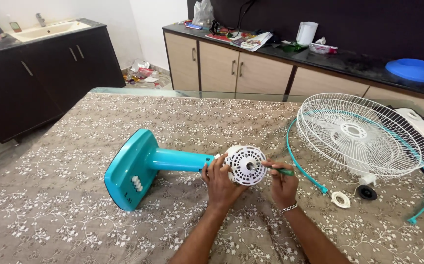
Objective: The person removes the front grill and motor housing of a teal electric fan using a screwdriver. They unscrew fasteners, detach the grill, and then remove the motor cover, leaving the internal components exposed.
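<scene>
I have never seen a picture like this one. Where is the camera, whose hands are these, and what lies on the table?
The camera sits on a person's head and looks down, so both arms are that person's own. The left hand steadies the white motor housing of a teal fan body, which lies on its side on a patterned tablecloth. The right hand holds a green screwdriver pointed at the housing. To the right lie white fan grilles, a teal rim ring, a white ring and a black cap.
</scene>
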